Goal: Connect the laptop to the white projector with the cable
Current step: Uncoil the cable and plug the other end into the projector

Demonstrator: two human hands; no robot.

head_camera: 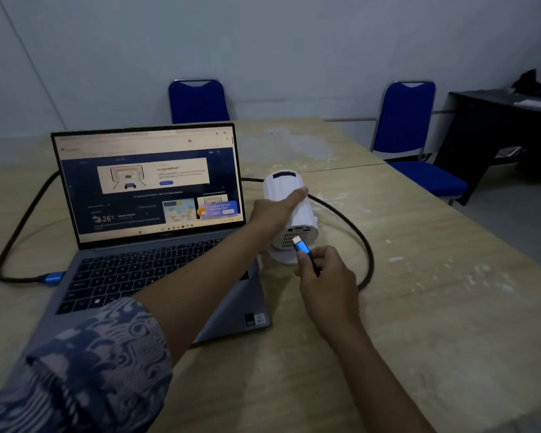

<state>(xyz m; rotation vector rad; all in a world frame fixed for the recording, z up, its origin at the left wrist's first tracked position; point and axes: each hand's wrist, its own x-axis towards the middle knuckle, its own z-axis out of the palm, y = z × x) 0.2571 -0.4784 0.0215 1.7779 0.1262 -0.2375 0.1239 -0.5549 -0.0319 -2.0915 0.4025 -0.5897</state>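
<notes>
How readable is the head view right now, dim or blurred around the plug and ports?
Head view: room dim, laptop screen the brightest area; plug in right hand shows clearly, lit metal tip; projector ports visible but soft; left hand slightly blurred; wide-angle bends the table edges.

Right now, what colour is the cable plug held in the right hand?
Blue with a silver tip, seen in the head view: plug, right hand.

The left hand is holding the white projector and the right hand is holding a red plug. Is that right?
Not quite. The head view shows the plug in the right hand is blue with a silver tip, not red. The left hand does hold the white projector.
</notes>
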